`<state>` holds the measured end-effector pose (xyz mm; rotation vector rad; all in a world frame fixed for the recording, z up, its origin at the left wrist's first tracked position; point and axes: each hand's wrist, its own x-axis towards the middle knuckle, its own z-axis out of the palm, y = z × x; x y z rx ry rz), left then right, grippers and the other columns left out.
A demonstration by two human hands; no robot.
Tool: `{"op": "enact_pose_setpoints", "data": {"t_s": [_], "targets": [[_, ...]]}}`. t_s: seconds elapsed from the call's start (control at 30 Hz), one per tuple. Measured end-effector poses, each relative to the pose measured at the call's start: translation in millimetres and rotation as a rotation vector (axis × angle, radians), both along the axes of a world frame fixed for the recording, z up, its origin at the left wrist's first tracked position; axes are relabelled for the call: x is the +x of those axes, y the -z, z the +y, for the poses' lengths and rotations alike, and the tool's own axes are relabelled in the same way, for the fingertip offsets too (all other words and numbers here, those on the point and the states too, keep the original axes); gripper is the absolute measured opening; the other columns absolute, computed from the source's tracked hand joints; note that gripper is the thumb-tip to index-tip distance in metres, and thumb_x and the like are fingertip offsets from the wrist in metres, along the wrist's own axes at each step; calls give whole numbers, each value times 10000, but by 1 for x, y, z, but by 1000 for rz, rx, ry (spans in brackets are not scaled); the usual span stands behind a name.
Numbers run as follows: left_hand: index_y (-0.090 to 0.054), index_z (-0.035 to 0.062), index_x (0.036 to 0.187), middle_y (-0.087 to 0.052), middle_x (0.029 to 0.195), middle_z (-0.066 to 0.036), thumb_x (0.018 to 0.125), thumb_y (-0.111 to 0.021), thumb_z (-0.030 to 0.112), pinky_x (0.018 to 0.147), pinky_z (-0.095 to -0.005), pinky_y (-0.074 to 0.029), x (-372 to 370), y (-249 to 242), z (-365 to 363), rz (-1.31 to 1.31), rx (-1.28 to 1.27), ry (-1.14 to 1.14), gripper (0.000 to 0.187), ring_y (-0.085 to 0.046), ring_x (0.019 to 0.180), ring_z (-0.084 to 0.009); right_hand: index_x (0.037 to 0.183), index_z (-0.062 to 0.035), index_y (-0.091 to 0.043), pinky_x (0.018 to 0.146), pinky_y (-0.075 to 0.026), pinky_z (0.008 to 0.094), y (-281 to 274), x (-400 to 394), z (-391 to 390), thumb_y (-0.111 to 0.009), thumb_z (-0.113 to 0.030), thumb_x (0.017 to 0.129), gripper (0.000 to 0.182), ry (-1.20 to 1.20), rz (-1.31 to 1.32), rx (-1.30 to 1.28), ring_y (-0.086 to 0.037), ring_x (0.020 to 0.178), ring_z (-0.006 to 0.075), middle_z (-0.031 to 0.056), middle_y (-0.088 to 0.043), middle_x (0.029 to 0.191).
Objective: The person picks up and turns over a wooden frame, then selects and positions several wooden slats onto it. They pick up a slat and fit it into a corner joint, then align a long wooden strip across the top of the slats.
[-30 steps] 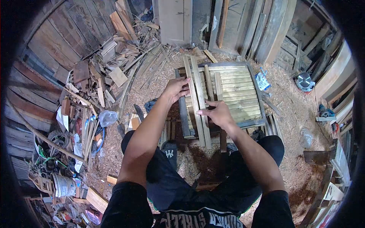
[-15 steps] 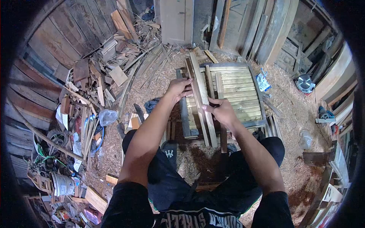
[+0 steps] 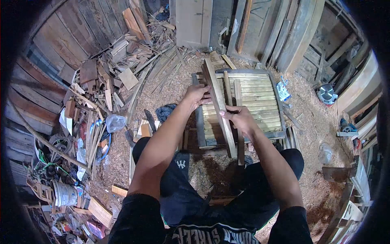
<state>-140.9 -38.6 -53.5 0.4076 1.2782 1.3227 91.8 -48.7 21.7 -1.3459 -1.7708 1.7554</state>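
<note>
Long wooden strips [image 3: 219, 103], pressed side by side, are held up in front of me at a slight slant. My left hand [image 3: 197, 96] grips them from the left, above their middle. Lower down on the right, my right hand [image 3: 239, 118] pinches their edge between thumb and fingers. Below lies a slatted wooden panel [image 3: 260, 99] with a dark grey frame. Two loose strips [image 3: 239, 95] rest on the panel, just right of the held wood, and one runs down past its near edge.
Scrap wood [image 3: 128, 78] is heaped at the left, with a white bucket [image 3: 65, 194] nearer me. A circular saw [image 3: 326, 94] sits on the sawdust floor at the right. Boards [image 3: 298, 36] lean against the back wall.
The held strips have turned and closed together, so the gap between them no longer shows. Both hands keep their hold. The whole view has shifted slightly.
</note>
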Motion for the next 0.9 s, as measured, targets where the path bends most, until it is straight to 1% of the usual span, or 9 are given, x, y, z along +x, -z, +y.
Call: {"op": "enact_pose_setpoints", "data": {"t_s": [0.1, 0.17, 0.27, 0.37, 0.47, 0.63, 0.73, 0.77, 0.9], "targets": [[-577, -59, 1341, -665, 1252, -180, 1052, -635, 119, 982, -463, -627, -2, 6, 1, -13, 4, 5, 344, -699, 1123, -326, 1199, 53, -761, 812, -536, 319, 4, 0, 3, -837, -265, 915, 433, 14, -59, -3, -657, 846, 140, 108, -777, 995], [-572, -63, 1343, -659, 1262, -183, 1054, -633, 120, 984, -464, -628, -2, 5, 1, -19, 15, 11, 348, -698, 1123, -326, 1353, -4, -701, 702, -513, 282, 34, 3, 15, -858, -280, 902, 552, -34, 68, 46, -622, 803, 118, 90, -754, 1021], [-558, -76, 1357, -653, 1269, -186, 1058, -635, 136, 985, -466, -626, -1, -1, 0, -40, 19, 25, 375, -694, 1120, -325, 1336, 1, -712, 764, -519, 266, 17, 1, 9, -836, -225, 922, 488, 1, -40, 50, -628, 832, 105, 79, -760, 1011], [-544, -90, 1367, -647, 1272, -197, 1063, -632, 150, 993, -467, -622, 2, 0, 0, 2, -5, -8, 397, -691, 1122, -327, 1325, 20, -712, 806, -523, 259, 45, 3, 18, -820, -208, 935, 464, 19, 21, 67, -641, 861, 104, 89, -764, 1036], [-538, -96, 1370, -638, 1279, -205, 1066, -628, 152, 984, -488, -625, 0, 1, 1, -9, 10, 20, 402, -690, 1115, -345, 1327, 31, -705, 824, -528, 268, 39, 2, 15, -815, -219, 939, 474, 4, 12, 66, -650, 877, 114, 98, -769, 1041], [-488, -119, 1398, -622, 1281, -241, 1074, -598, 126, 950, -568, -626, -2, 4, 2, -114, 0, 20, 421, -668, 1150, -447, 1322, 43, -701, 855, -534, 293, 15, 0, 6, -819, -235, 936, 490, -41, -71, 123, -662, 903, 134, 130, -776, 1045], [-468, -123, 1412, -609, 1292, -262, 1080, -584, 128, 951, -580, -621, 0, 5, 1, -84, 4, 9, 432, -660, 1161, -476, 1310, 50, -705, 871, -535, 304, 32, 1, 12, -823, -244, 932, 493, -46, -118, 178, -665, 909, 143, 149, -779, 1046], [-468, -123, 1412, -609, 1292, -262, 1080, -584, 128, 951, -580, -621, -1, 5, 1, -85, 4, 9, 432, -660, 1161, -476, 1305, 53, -706, 876, -535, 307, 42, 3, 16, -825, -249, 931, 495, -47, -144, 227, -666, 907, 146, 158, -779, 1047], [-474, -122, 1412, -598, 1312, -281, 1083, -583, 138, 946, -577, -623, -2, 7, 4, -104, -15, 21, 434, -661, 1156, -473, 1303, 47, -710, 878, -535, 310, 26, 3, 9, -826, -254, 928, 495, -51, -125, 177, -666, 898, 147, 165, -779, 1052]]}}
